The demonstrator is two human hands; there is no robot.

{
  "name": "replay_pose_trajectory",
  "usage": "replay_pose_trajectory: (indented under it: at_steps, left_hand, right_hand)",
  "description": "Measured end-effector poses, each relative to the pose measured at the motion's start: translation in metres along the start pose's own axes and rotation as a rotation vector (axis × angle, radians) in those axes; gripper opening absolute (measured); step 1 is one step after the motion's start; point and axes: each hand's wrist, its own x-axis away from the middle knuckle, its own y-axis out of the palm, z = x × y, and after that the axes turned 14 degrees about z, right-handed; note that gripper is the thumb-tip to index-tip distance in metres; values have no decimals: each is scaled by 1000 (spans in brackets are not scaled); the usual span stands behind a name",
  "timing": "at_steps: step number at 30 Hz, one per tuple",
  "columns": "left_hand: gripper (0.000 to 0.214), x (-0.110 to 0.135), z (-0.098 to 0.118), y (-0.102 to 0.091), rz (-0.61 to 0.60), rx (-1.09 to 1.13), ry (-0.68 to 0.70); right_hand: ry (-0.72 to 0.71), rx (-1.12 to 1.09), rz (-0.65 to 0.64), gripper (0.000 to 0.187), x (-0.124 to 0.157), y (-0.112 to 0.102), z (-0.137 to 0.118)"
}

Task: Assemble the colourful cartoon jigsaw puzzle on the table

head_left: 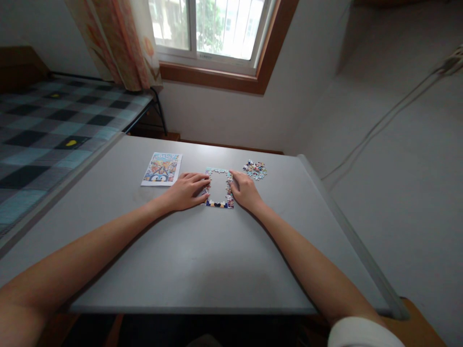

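Observation:
A small jigsaw border frame (219, 204) lies on the grey table (188, 260), its middle unfilled. My left hand (187, 190) rests flat against the frame's left side, fingers stretched out and touching its edge. Pressed to the frame's right side is my right hand (245, 190), fingers extended along the pieces. Neither hand lifts anything. A heap of loose puzzle pieces (255, 169) sits just right of and behind my right hand. A colourful reference picture (161, 168) lies left of my left hand.
A bed with a checked blue and black cover (43, 130) runs along the table's left side. A window (210, 29) and a patterned curtain (119, 43) are behind. A white wall with a cable (390, 113) stands on the right.

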Motion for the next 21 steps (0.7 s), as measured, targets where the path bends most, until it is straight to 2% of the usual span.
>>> replay_pose_trajectory:
  at_steps: [12, 21]
  left_hand:
    - [43, 0, 0, -1, 6, 8, 11]
    - [43, -1, 1, -1, -1, -4, 13]
  right_hand:
    - [4, -6, 15, 54, 0, 1, 2]
    - [22, 28, 27, 39, 2, 2, 2]
